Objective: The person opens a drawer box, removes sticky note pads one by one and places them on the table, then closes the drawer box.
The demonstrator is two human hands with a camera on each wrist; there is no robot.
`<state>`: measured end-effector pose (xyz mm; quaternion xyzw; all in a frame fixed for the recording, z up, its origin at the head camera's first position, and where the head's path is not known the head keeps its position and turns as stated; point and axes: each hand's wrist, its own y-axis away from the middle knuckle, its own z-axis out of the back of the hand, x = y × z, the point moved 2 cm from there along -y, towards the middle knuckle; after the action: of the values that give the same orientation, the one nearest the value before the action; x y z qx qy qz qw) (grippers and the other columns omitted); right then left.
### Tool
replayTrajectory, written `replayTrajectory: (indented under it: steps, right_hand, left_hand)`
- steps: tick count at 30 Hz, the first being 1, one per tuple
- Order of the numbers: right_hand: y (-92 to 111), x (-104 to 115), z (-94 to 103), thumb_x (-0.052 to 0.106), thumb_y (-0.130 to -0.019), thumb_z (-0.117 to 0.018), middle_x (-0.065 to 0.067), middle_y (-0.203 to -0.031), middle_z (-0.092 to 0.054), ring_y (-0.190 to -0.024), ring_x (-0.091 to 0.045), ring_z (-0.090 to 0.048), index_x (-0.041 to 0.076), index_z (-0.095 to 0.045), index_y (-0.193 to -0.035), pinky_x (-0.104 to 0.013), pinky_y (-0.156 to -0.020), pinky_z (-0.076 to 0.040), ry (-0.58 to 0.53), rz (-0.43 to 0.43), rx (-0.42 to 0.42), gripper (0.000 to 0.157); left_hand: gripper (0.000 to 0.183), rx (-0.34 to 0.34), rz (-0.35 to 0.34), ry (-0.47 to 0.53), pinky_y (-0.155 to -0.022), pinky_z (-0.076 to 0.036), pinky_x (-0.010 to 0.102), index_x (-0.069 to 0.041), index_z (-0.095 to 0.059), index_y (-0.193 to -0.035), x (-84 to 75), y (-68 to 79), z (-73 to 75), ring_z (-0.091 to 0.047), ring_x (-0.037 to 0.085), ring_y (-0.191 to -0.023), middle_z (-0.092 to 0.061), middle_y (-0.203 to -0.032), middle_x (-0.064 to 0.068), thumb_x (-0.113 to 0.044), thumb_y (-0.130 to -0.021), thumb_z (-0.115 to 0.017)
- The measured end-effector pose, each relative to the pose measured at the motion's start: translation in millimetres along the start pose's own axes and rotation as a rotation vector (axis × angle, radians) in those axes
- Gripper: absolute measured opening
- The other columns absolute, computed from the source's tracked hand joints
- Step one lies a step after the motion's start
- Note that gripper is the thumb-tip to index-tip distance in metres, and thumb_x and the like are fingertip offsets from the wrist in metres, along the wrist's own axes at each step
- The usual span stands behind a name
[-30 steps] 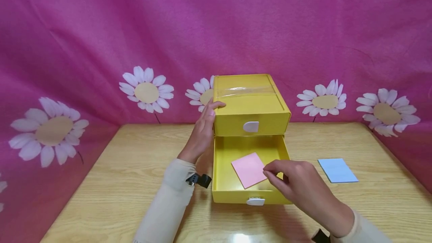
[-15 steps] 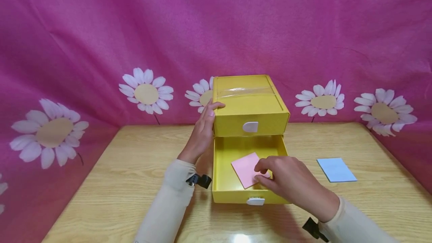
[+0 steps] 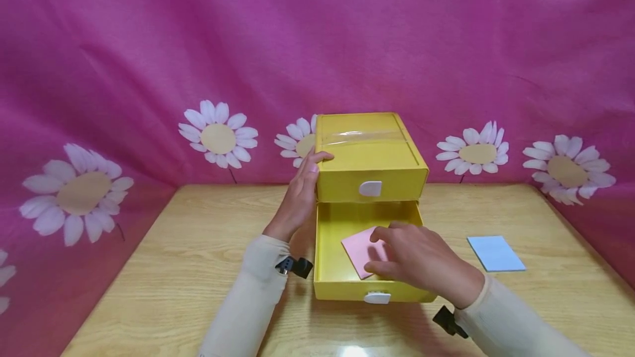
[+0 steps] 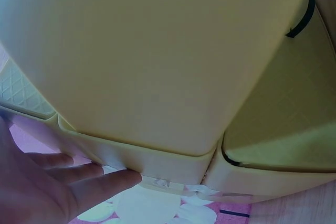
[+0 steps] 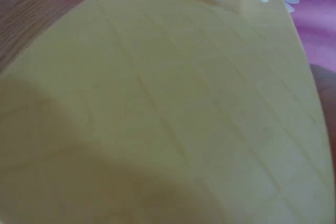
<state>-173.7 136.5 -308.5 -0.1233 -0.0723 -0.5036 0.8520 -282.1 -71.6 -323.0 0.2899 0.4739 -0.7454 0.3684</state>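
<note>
In the head view, my left hand [image 3: 297,196] rests against the left side of a yellow two-drawer box [image 3: 372,150], a fingertip reaching over its top edge. The left wrist view shows straight fingers [image 4: 105,188] touching the box's side. The lower drawer [image 3: 342,291] is pulled out, and a pink sticky note pad [image 3: 356,247] lies tilted inside. Above the pad's right part is my right hand [image 3: 421,255], thumb and fingers spread apart, nothing between them. It hides part of the pad. The right wrist view shows mostly the yellow drawer front [image 5: 184,103].
To the right of the box, a blue sticky note pad [image 3: 496,253] lies on the wooden table [image 3: 198,269]. White pull tabs [image 3: 371,188] mark both drawers. A pink curtain [image 3: 317,37] with daisies hangs behind and at the sides.
My right hand has moved left over the pink sticky note pad, its thumb and fingers parting from a near pinch. The left hand and the drawer have stayed in place.
</note>
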Motion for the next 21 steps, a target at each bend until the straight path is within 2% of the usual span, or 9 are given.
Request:
replayTrajectory:
  steps: [5, 10, 14, 17, 21]
  right_hand:
    - [-3, 0, -2.8, 0.044, -0.076, -0.077, 0.007, -0.067, -0.046, -0.064, -0.010, -0.042, 0.020, -0.063, -0.084, -0.027, -0.049, -0.037, 0.002, -0.033, 0.029, 0.029]
    - [-6, -1, -5.5, 0.050, -0.073, -0.078, 0.004, -0.070, -0.046, -0.065, -0.013, -0.041, 0.024, -0.056, -0.073, -0.029, -0.049, -0.035, -0.002, -0.046, 0.033, 0.034]
    - [-11, -1, -8.2, 0.052, -0.070, -0.080, 0.002, -0.071, -0.046, -0.066, -0.015, -0.041, 0.023, -0.056, -0.074, -0.030, -0.051, -0.035, -0.001, -0.084, 0.060, 0.038]
    - [-14, -1, -9.6, 0.054, -0.068, -0.081, 0.000, -0.072, -0.046, -0.067, -0.016, -0.042, 0.023, -0.056, -0.076, -0.030, -0.053, -0.035, 0.011, -0.115, 0.085, 0.040]
    - [-15, 0, -10.7, 0.056, -0.069, -0.080, -0.001, -0.074, -0.045, -0.067, -0.017, -0.042, 0.023, -0.054, -0.079, -0.030, -0.052, -0.035, 0.021, -0.112, 0.093, 0.043]
  left_hand:
    - [0.045, 0.011, 0.009, -0.006, -0.113, -0.021, 0.051, -0.032, -0.043, -0.136, -2.1, -0.8, -2.9, -0.017, 0.013, -0.144, -0.015, -0.160, -0.007, -0.048, -0.103, -0.019]
    - [0.045, 0.003, -0.011, -0.028, -0.114, -0.020, 0.050, -0.029, -0.044, -0.137, -4.5, -0.9, -3.6, -0.016, 0.013, -0.144, -0.017, -0.159, -0.005, -0.045, -0.103, -0.018]
    - [0.045, -0.009, -0.017, -0.047, -0.114, -0.019, 0.048, -0.029, -0.044, -0.136, -3.9, -0.8, -3.1, -0.014, 0.009, -0.144, -0.018, -0.159, -0.004, -0.045, -0.104, -0.017]
    - [0.044, -0.012, -0.013, -0.031, -0.114, -0.019, 0.049, -0.025, -0.044, -0.137, -3.0, -0.9, -2.8, -0.015, 0.013, -0.145, -0.017, -0.160, -0.002, -0.039, -0.105, -0.018]
    - [0.044, -0.018, -0.014, -0.013, -0.113, -0.021, 0.051, -0.023, -0.045, -0.138, -1.3, -0.2, -1.8, -0.019, 0.018, -0.144, -0.017, -0.159, 0.000, -0.038, -0.105, -0.019]
